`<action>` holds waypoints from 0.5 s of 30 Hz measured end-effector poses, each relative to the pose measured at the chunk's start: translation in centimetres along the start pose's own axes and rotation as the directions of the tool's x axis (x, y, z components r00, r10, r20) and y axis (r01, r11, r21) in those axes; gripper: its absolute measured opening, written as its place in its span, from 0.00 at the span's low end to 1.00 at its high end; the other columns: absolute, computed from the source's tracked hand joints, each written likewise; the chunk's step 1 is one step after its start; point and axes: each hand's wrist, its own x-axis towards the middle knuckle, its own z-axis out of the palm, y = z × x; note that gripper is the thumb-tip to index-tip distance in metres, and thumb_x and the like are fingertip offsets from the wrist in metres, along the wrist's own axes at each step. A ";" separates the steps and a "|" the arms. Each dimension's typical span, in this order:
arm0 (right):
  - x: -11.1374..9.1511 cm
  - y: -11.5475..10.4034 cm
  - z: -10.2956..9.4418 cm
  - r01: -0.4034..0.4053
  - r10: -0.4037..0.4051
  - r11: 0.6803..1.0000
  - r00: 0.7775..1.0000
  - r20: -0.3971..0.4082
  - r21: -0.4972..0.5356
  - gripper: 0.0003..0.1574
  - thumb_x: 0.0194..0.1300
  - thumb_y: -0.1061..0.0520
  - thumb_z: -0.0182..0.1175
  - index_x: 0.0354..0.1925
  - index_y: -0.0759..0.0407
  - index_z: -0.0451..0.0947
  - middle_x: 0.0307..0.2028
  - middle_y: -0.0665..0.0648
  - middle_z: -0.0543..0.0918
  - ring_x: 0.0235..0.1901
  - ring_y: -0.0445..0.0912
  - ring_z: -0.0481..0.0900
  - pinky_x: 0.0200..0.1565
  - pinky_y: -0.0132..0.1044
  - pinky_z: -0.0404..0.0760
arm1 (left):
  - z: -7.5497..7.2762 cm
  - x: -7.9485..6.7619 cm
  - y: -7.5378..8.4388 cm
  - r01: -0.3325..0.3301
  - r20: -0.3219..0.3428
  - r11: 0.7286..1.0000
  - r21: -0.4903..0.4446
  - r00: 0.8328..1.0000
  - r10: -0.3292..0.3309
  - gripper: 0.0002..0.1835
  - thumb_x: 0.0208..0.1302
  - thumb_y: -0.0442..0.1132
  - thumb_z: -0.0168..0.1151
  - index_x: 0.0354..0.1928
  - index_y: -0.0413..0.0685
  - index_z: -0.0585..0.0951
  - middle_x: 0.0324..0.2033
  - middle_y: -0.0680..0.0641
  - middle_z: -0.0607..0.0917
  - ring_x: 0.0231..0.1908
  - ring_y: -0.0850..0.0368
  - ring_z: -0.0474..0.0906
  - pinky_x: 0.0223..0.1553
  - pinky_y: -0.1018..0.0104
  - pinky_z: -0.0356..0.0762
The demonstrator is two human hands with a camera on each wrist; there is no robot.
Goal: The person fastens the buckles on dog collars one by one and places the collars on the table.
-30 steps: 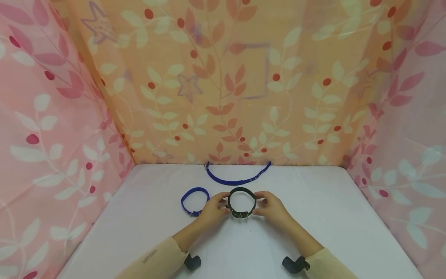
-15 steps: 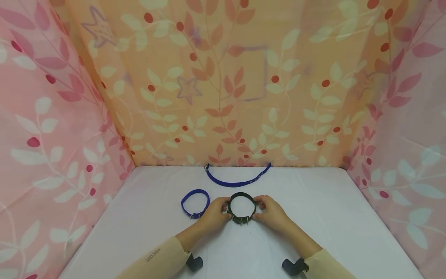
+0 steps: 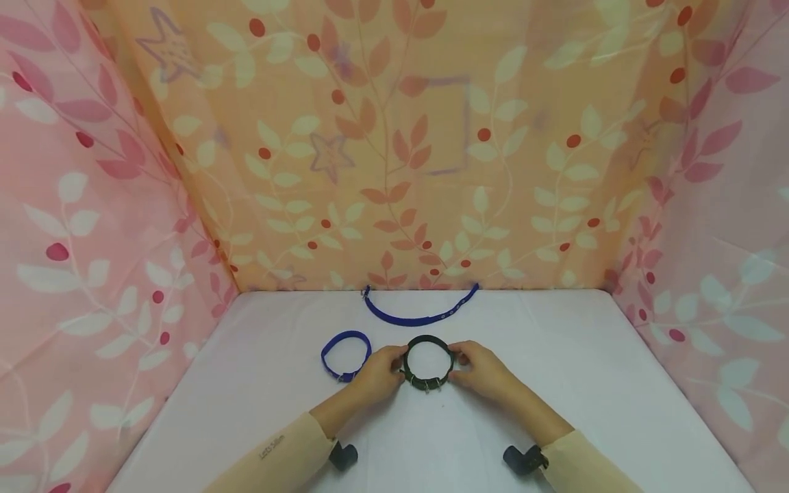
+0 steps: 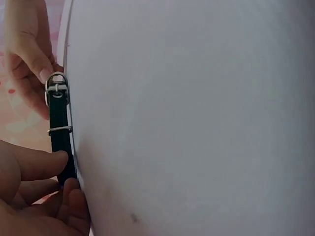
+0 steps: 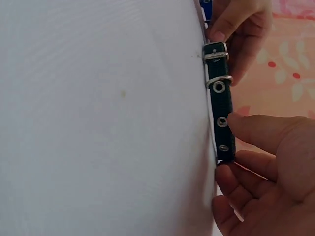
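Note:
A dark green collar [image 3: 425, 384] is buckled into a ring and sits upright in the middle of the white table, opening toward the head camera. My left hand [image 3: 377, 375] holds its left side between thumb and fingers. On the opposite side, my right hand [image 3: 485, 370] grips the band the same way. The left wrist view shows the silver buckle and metal loop on the collar [image 4: 59, 113], with the left thumb on the strap. Metal eyelets run along the collar [image 5: 221, 105] in the right wrist view, near the right thumb tip.
Just left of my left hand lies a buckled blue collar [image 3: 324, 357], partly covered by that hand. An unfastened blue collar [image 3: 409, 321] curves along the table's back edge. Patterned curtains [image 3: 394, 205] enclose the white table [image 3: 555, 342] at the back and sides.
The dark green collar has tilted slightly, its buckle side now a little lower and nearer to me, with both hands still holding it. The blue collars have stayed in place.

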 end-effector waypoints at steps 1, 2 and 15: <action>-0.1 -0.1 -0.2 0.000 0.000 1.000 1.000 0.009 -0.001 0.34 0.59 0.56 0.76 0.62 0.57 0.78 0.51 0.54 0.83 0.50 0.46 0.80 0.55 0.48 0.80 | -0.1 -0.1 0.1 -0.004 0.000 1.000 -0.001 1.000 0.004 0.30 0.64 0.25 0.65 0.69 0.39 0.74 0.60 0.40 0.81 0.58 0.48 0.79 0.61 0.53 0.78; -0.1 -0.3 -0.5 -0.005 0.005 1.000 1.000 0.018 0.002 0.32 0.61 0.55 0.74 0.62 0.58 0.78 0.52 0.54 0.83 0.50 0.47 0.81 0.55 0.49 0.80 | -0.3 -0.2 0.3 -0.010 -0.002 1.000 0.000 1.000 0.010 0.30 0.65 0.25 0.64 0.69 0.38 0.74 0.59 0.40 0.81 0.59 0.47 0.79 0.61 0.52 0.78; 0.3 -2.9 -5.0 0.030 -0.030 0.999 1.000 -0.004 -0.014 0.25 0.69 0.52 0.67 0.60 0.61 0.80 0.55 0.57 0.85 0.48 0.49 0.83 0.51 0.47 0.82 | -4.8 0.2 2.7 0.010 -0.091 1.000 0.000 0.996 -0.010 0.18 0.71 0.38 0.65 0.61 0.46 0.81 0.58 0.43 0.82 0.58 0.44 0.79 0.57 0.47 0.79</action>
